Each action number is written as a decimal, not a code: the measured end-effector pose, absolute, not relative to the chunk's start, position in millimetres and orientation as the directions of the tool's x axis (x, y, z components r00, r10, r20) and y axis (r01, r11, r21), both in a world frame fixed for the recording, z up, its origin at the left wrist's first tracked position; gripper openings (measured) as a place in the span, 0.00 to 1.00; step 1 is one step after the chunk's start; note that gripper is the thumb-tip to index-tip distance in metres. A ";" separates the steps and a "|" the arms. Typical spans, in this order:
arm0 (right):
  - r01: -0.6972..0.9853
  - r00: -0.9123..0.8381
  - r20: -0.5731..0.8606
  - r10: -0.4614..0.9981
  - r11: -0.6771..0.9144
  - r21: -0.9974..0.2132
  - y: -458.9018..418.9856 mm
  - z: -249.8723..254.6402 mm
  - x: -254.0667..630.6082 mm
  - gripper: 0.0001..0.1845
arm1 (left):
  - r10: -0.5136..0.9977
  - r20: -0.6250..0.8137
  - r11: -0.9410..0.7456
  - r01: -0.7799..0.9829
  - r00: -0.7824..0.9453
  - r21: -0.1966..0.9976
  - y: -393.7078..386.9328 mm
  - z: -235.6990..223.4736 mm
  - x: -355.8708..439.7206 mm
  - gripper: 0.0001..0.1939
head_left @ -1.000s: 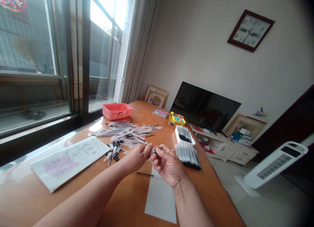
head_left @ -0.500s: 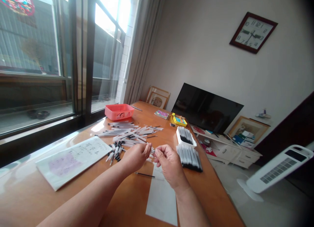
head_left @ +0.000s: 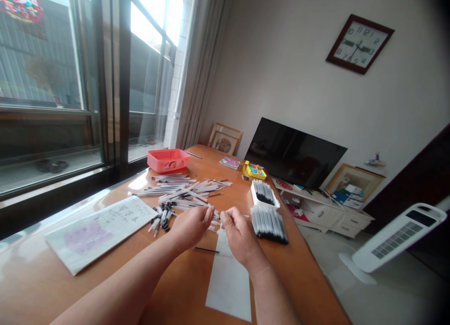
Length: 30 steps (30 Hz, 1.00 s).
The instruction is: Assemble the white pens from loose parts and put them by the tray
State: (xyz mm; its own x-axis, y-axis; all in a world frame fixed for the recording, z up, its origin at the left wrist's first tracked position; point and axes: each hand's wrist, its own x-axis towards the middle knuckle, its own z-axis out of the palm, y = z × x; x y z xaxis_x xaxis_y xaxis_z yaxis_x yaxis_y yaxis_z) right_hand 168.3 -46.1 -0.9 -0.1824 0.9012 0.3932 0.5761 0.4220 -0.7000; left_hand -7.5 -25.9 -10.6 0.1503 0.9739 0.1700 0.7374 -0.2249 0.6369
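Above the middle of the table, my left hand is closed, thumb and fingers pinched together at its right end. Just to its right, my right hand is curled, its thumb pressed on the forefinger. Whitish, see-through small pieces show between the two hands, too small to name; whatever sits inside the fingers is hidden. Below the hands lies a thin dark pen refill, its right end at a white paper strip. Behind my left hand spreads a loose heap of clear pen barrels, with black pen caps at its near side.
Right of my hands, clear pens with black ends lie in a row before a white box of pens. A red basket, a yellow box and a booklet stand farther back. A writing book lies left.
The view has shifted slightly. My right hand's fingers have curled in more, and its thumb now points up. My left hand stays pinched in nearly the same place.
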 end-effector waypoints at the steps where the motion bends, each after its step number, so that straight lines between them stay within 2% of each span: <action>1: 0.586 -0.198 0.398 0.896 0.434 -0.684 -46.3 -1.7 167.5 0.19 | 0.974 0.169 -0.227 0.739 0.153 0.635 -26.6 -9.9 -7.1 0.32; 5: 0.649 -0.169 0.402 0.900 0.409 -0.642 -43.0 -8.9 163.7 0.23 | 0.975 0.160 -0.222 0.752 0.156 0.621 -29.5 -8.2 -5.0 0.32; 9: 0.626 -0.135 0.345 0.929 0.350 -0.697 -41.4 -8.1 165.2 0.26 | 0.976 0.146 -0.217 0.747 0.161 0.628 -27.9 -11.0 -5.4 0.33; 12: 0.593 -0.168 0.359 0.918 0.385 -0.707 -43.9 -3.2 168.3 0.24 | 0.976 0.150 -0.219 0.741 0.159 0.635 -25.8 -13.3 -6.5 0.33; 16: 0.619 -0.215 0.414 0.885 0.451 -0.643 -43.8 -6.6 167.1 0.19 | 0.976 0.148 -0.217 0.743 0.159 0.633 -26.8 -12.5 -6.0 0.33; 19: 0.654 -0.168 0.425 0.890 0.423 -0.627 -39.6 -14.7 163.0 0.22 | 0.977 0.145 -0.211 0.753 0.154 0.623 -28.6 -10.5 -5.0 0.33; 24: 0.631 -0.137 0.368 0.920 0.367 -0.683 -38.1 -15.6 161.5 0.27 | 0.978 0.141 -0.209 0.746 0.154 0.632 -27.6 -9.4 -6.3 0.33; 30: 0.637 -0.172 0.419 0.891 0.425 -0.643 -41.5 -11.6 162.7 0.21 | 0.970 0.162 -0.241 0.738 0.178 0.630 -27.7 -11.2 -7.7 0.32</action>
